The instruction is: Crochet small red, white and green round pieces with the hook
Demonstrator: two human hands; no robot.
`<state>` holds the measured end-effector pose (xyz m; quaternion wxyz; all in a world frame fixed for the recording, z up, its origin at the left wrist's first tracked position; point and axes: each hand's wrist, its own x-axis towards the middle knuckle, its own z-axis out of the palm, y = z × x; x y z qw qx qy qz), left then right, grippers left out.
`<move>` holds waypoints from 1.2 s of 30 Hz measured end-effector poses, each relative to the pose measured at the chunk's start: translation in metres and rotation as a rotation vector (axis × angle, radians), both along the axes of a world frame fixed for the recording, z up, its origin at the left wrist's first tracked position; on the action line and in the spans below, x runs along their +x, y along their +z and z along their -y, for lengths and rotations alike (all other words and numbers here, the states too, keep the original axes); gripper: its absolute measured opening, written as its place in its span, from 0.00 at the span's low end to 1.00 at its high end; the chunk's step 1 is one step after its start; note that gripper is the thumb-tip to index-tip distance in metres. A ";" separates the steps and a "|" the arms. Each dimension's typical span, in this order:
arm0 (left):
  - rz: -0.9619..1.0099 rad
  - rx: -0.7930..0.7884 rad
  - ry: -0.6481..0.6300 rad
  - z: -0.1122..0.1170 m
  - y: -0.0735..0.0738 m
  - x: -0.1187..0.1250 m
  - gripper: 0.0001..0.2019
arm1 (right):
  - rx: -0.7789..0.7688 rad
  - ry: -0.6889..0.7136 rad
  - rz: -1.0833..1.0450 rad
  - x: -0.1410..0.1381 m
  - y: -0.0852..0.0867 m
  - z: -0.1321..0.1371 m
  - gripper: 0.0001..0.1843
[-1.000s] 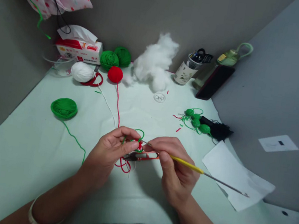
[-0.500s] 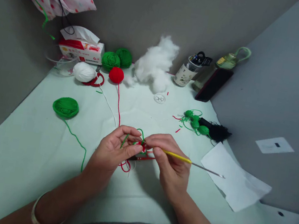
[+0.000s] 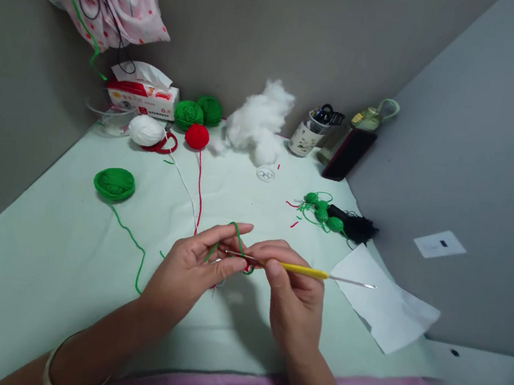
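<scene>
My left hand [image 3: 200, 264] pinches a small red, white and green crochet piece [image 3: 248, 268] between thumb and fingers; most of it is hidden. Green yarn [image 3: 237, 236] loops over my raised left index finger. Held like a pencil, the crochet hook [image 3: 303, 270] with a yellow grip is in my right hand [image 3: 292, 294]. Its thin metal tip reaches left across the piece, by the green strand. On the left, a green yarn ball [image 3: 114, 185] trails a strand toward my left wrist. From the red yarn ball [image 3: 197, 137] and white yarn ball [image 3: 146, 131], strands run to my hands.
White stuffing [image 3: 260, 122] sits at the back, beside two more green balls. A tissue box [image 3: 143, 98] and red-handled scissors [image 3: 167, 144] are back left. At right stand a pen cup [image 3: 307, 137], bottle and phone [image 3: 348, 156], near green knitted pieces [image 3: 324, 214] and white paper [image 3: 383, 301].
My left index finger has straightened, lifting the green yarn. The hook now lies nearly level, its tip showing left of the piece. The whole view has shifted slightly.
</scene>
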<state>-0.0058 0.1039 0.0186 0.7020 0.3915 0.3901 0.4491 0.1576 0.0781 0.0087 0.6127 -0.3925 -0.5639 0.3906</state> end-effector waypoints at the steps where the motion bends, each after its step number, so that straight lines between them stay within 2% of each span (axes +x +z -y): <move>1: 0.017 -0.008 0.010 0.002 0.000 0.001 0.19 | 0.027 -0.018 0.030 0.000 0.001 0.003 0.11; 6: 0.146 -0.039 0.095 0.014 0.001 0.010 0.25 | 0.263 -0.205 0.487 -0.001 0.000 0.018 0.18; 9: 0.258 -0.181 0.039 0.021 0.003 0.014 0.21 | 0.374 -0.271 0.636 -0.002 -0.006 0.025 0.28; 11: 0.323 -0.286 -0.025 0.024 0.004 0.014 0.20 | 0.420 -0.279 0.635 -0.001 -0.009 0.026 0.30; 13: 0.348 -0.321 -0.072 0.023 0.004 0.011 0.22 | 0.387 -0.237 0.536 0.001 -0.009 0.026 0.27; 16: 0.295 -0.311 -0.089 0.016 0.004 0.004 0.22 | 0.238 -0.134 0.288 0.007 -0.004 0.024 0.19; 19: 0.251 -0.274 -0.094 0.012 0.008 0.000 0.20 | 0.119 -0.101 0.065 0.012 0.004 0.020 0.13; 23: 0.187 -0.169 -0.086 0.015 0.009 0.003 0.19 | -0.046 -0.027 -0.174 0.012 0.007 0.018 0.11; 24: 0.151 -0.128 -0.043 0.017 0.007 0.006 0.21 | -0.062 -0.030 -0.151 0.009 0.005 0.019 0.12; 26: 0.100 -0.054 0.067 0.021 0.003 0.012 0.25 | 0.006 -0.109 0.049 0.004 -0.001 0.023 0.12; 28: 0.129 -0.056 0.122 0.024 0.000 0.018 0.26 | 0.198 -0.254 0.379 -0.002 -0.010 0.029 0.16; 29: 0.172 -0.094 0.113 0.026 0.000 0.020 0.25 | 0.306 -0.342 0.492 -0.004 -0.014 0.031 0.19; 30: 0.222 -0.148 0.088 0.027 0.000 0.021 0.25 | 0.368 -0.360 0.579 -0.005 -0.016 0.032 0.23; 32: 0.295 -0.257 0.027 0.027 0.002 0.022 0.24 | 0.372 -0.358 0.575 -0.005 -0.017 0.032 0.26; 34: 0.313 -0.308 -0.013 0.025 0.002 0.022 0.24 | 0.275 -0.288 0.428 -0.004 -0.012 0.028 0.23; 36: 0.298 -0.287 -0.025 0.023 0.000 0.021 0.22 | 0.163 -0.210 0.251 -0.003 -0.008 0.023 0.18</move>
